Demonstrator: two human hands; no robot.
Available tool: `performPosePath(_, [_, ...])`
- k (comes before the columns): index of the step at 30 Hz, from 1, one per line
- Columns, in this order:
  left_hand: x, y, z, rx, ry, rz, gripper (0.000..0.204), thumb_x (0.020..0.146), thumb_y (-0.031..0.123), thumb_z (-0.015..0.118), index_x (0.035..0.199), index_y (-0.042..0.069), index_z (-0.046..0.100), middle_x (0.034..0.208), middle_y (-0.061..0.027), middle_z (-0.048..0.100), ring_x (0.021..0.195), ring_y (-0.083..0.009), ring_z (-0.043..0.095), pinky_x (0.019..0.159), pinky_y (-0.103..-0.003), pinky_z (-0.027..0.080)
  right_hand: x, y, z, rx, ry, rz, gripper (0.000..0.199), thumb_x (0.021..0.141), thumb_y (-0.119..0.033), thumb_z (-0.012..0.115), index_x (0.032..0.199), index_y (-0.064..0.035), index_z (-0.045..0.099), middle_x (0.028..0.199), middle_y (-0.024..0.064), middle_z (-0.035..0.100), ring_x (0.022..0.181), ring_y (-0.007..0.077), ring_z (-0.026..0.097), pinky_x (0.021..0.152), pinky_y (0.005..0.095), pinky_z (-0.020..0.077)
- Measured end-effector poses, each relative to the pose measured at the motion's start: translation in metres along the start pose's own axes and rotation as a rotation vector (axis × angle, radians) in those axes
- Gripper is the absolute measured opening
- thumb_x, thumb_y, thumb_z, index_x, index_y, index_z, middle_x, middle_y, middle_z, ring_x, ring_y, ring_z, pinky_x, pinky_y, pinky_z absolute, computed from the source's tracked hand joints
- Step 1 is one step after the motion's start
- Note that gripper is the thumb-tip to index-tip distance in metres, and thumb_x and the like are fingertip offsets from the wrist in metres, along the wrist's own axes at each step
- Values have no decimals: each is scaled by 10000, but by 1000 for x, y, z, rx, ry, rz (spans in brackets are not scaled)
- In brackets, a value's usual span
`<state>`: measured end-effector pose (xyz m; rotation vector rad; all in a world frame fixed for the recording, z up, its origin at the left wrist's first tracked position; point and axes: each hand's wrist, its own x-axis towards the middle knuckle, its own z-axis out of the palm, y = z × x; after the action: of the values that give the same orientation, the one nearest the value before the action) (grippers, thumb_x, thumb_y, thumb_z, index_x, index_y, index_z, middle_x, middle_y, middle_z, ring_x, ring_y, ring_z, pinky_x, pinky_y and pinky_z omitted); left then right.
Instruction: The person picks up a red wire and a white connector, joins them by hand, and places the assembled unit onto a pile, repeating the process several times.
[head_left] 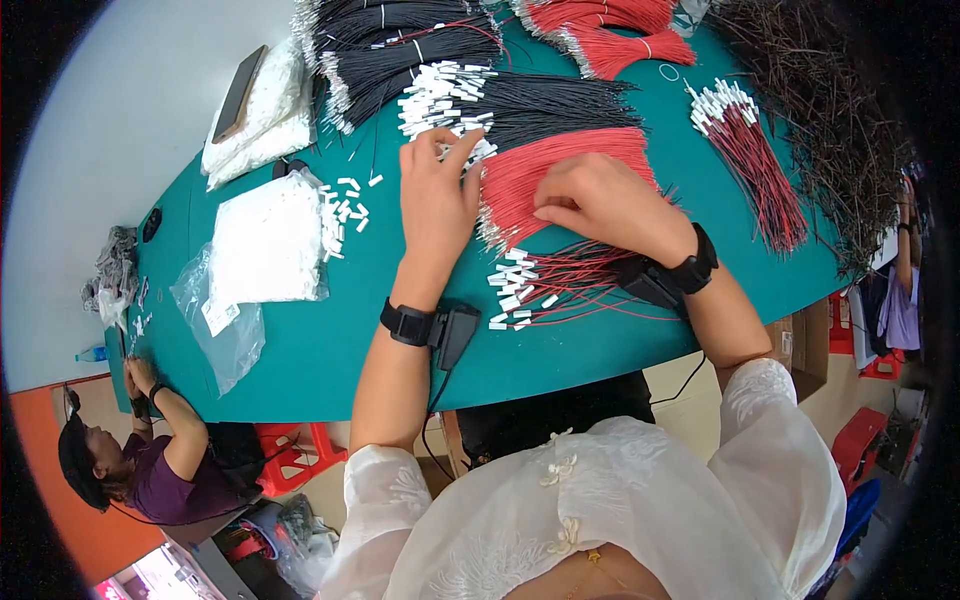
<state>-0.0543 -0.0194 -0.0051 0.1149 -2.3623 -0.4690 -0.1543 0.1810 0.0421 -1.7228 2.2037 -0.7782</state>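
My left hand (438,195) is over the white connector housings (440,98) at the left end of a bundle of black wires (560,105). Its fingers are bent and closed, with white bits showing between them; what they grip is too small to name. Across the red wires (530,180) lies my right hand (605,205), its fingers curled and thumb drawn in. Whatever it pinches is hidden. The red wires have bare metal ends on the left and lie against the black ones. Nearer me are red-and-black wires (590,268) with white connectors (512,290).
Loose white connectors (343,212) lie beside an opened clear bag (268,240) on the green table (390,385). More black bundles (375,80) and red bundles (630,50) are at the back. Dark wires (820,110) heap at right. Another person (150,450) works at far left.
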Motion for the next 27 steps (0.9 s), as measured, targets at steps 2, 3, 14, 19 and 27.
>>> performPosePath(2, [-1,-2,6,9,-15,-4,277,781,28,755,1045,110,741,1033,-58,592,976,-270,551,821,-387,492,3,4,10,-12,74,-8,129,829,-112,736,914,-23,698,867,122,671,819,327,658,718,416,517])
performPosePath(3, [-2,-3,8,18,-30,-7,272,781,26,754,1041,107,741,1040,-55,590,993,-272,544,838,-392,486,4,5,15,-48,110,-30,131,821,-107,738,912,-25,694,876,118,660,841,325,654,726,419,517])
performPosePath(14, [-9,-14,3,-321,-29,-199,244,844,19,737,1082,69,744,946,-45,656,881,-185,598,795,-330,496,10,11,24,-98,172,-135,126,781,-76,731,868,-24,654,920,99,618,897,322,625,770,423,521])
performPosePath(19, [-11,-8,-4,-960,-94,-619,179,920,52,712,1092,6,727,931,-19,713,810,-81,615,752,-243,488,9,11,25,-45,193,-167,128,791,-68,723,878,-15,644,900,104,616,897,327,621,779,417,521])
performPosePath(27, [-11,-13,-12,-1200,-56,-729,192,940,63,697,1112,-19,719,945,-24,712,816,-80,621,761,-217,489,12,9,23,183,272,-131,92,861,-19,698,919,6,630,892,100,665,836,222,668,720,351,530])
